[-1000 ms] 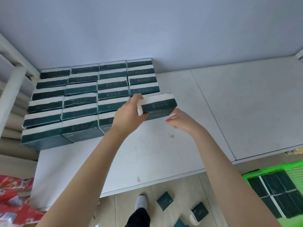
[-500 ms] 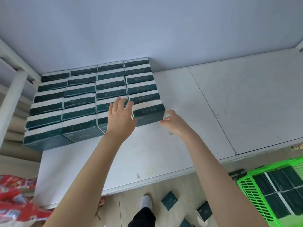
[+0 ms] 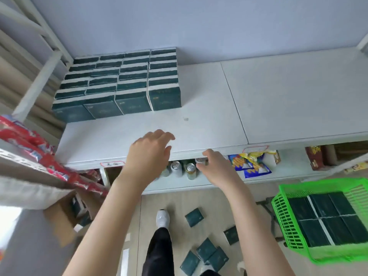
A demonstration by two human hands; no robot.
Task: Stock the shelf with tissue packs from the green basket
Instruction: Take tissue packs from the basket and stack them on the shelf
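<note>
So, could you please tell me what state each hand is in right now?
Left hand: open, fingers relaxed, holding nothing.
Right hand: open, loosely curled, holding nothing.

Nothing here can be read. The gold print on the tissue packs (image 3: pixel 164 98) beyond the left hand (image 3: pixel 149 150) is a smear. The red-framed shelf label (image 3: pixel 254 149) just right of the right hand (image 3: pixel 215 166) is blurred, as is the red box (image 3: pixel 315 156) farther right.

— What colour are the tissue packs (image 3: pixel 127 82) on the shelf (image 3: pixel 288 100)?
— Dark green faces with white edges, striped row on row. The shelf is white.
— And the basket (image 3: pixel 284 222), near right?
— Bright green with slotted walls, and its packs (image 3: pixel 322 222) are the same dark green.
— On the left?
— Red packets (image 3: pixel 29 140). Below the shelf are blue-and-yellow bags (image 3: pixel 251 165).
</note>
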